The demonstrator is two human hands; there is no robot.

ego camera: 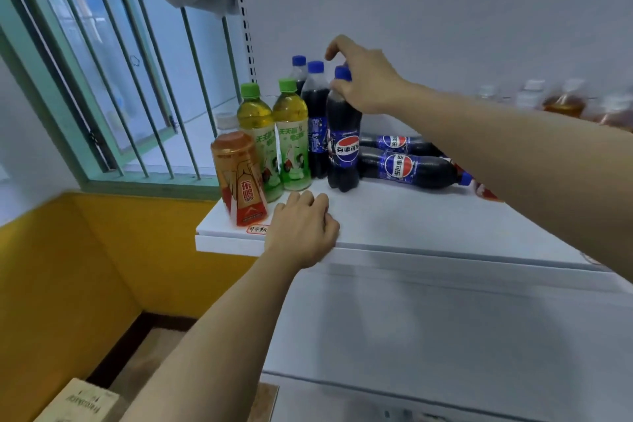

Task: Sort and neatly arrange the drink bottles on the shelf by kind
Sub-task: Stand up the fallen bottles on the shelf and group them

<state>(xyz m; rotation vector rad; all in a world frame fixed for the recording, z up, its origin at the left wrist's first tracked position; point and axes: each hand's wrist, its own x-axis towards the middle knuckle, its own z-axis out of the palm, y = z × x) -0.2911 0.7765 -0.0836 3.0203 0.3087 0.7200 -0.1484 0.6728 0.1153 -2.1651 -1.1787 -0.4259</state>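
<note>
On the white shelf [411, 219] an upright cola bottle [343, 144] with a blue cap stands at the front of a row of three. My right hand [363, 79] grips its neck just below the cap. Two more upright cola bottles [315, 120] stand behind it. Two cola bottles [411, 169] lie on their sides to the right. Two green-capped tea bottles [291, 137] stand to the left, with an orange energy-drink bottle [239, 178] in front of them. My left hand [303, 229] rests on the shelf's front edge with its fingers curled, holding nothing.
Blurred clear and amber bottles [561, 99] stand at the back right of the shelf. A barred window [113, 79] is to the left, above a yellow wall [85, 267]. A cardboard box [82, 401] sits on the floor at the lower left. A lower shelf [445, 336] lies beneath.
</note>
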